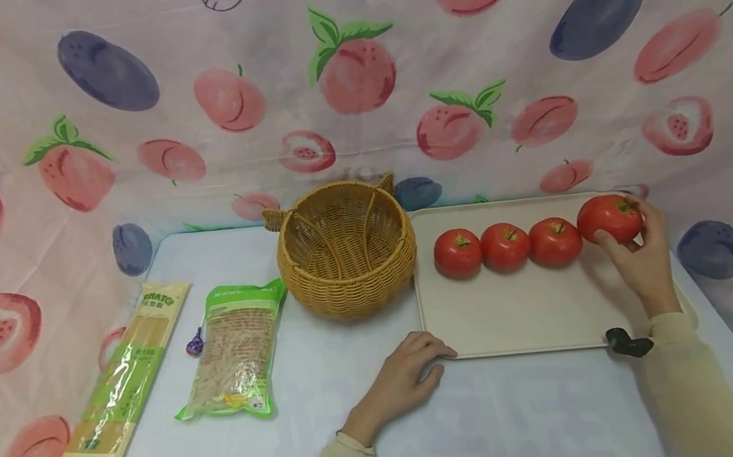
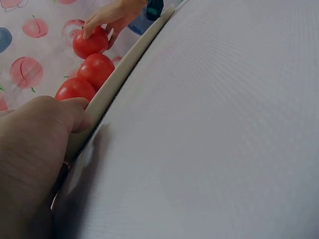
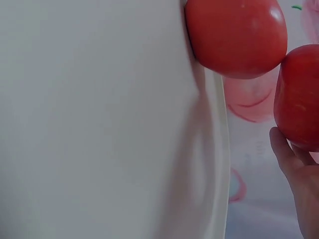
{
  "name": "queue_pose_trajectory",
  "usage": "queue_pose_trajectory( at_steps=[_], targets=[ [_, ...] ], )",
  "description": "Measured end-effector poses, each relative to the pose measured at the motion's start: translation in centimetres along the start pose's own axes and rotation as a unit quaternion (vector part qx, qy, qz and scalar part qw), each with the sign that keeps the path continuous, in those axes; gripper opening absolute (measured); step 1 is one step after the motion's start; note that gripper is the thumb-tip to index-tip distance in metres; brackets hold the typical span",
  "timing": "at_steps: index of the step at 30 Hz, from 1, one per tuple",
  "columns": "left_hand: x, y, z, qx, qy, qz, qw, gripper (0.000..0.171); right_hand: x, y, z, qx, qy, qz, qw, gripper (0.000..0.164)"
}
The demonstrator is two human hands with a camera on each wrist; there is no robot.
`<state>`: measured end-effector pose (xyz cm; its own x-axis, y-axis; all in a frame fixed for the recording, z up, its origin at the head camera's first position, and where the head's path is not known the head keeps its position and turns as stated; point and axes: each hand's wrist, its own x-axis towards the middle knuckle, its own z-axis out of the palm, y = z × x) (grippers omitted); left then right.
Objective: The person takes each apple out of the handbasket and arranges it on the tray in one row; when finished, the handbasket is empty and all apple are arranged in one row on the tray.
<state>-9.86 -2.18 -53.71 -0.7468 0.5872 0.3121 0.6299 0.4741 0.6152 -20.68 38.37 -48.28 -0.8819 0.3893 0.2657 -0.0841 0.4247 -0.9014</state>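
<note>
In the head view my right hand (image 1: pixel 644 254) grips a red tomato (image 1: pixel 610 219) at the right end of the beige tray (image 1: pixel 510 317), thumb on its near side and fingers round its right. That tomato (image 3: pixel 301 99) appears raised above the tray in the right wrist view. Three more tomatoes stand in a row on the tray: a left one (image 1: pixel 458 253), a middle one (image 1: pixel 506 247) and a right one (image 1: pixel 555 241) close beside the held one. My left hand (image 1: pixel 400 378) rests at the tray's front left corner, its fingertips touching the rim and its thumb apart.
Left of the tray stands a wicker basket (image 1: pixel 350 292) with two ear-like points. Farther left lie a green-edged clear packet (image 1: pixel 237 353), a small purple wrapped candy (image 1: pixel 195 344) and a long noodle packet (image 1: pixel 125 376). A fruit-print cloth (image 1: pixel 362 144) hangs behind the white table (image 1: pixel 503 419).
</note>
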Motion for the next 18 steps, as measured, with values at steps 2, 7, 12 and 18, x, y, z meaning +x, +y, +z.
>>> queue_pose_trajectory(
  at_steps=[2, 7, 12, 18],
  targets=[
    [0.0, 0.0, 0.0, 0.000, -0.001, -0.002, 1.0000, 0.027, 0.1, 0.2, -0.1, -0.004, 0.001, 0.003, 1.000, 0.071],
    [-0.1, -0.1, 0.1, -0.002, -0.001, -0.004, 1.0000, 0.027, 0.2, 0.4, -0.2, -0.014, -0.002, 0.009, 1.000, 0.070],
    [-0.1, -0.1, 0.2, -0.002, -0.001, -0.001, 1.0000, 0.026, 0.2, 0.7, -0.4, -0.035, -0.008, 0.029, 0.999, 0.069],
    [-0.1, -0.1, 0.1, -0.003, 0.000, 0.000, 1.0000, 0.026, 0.4, 1.2, -0.5, -0.062, -0.015, 0.054, 0.997, 0.068]
  ],
)
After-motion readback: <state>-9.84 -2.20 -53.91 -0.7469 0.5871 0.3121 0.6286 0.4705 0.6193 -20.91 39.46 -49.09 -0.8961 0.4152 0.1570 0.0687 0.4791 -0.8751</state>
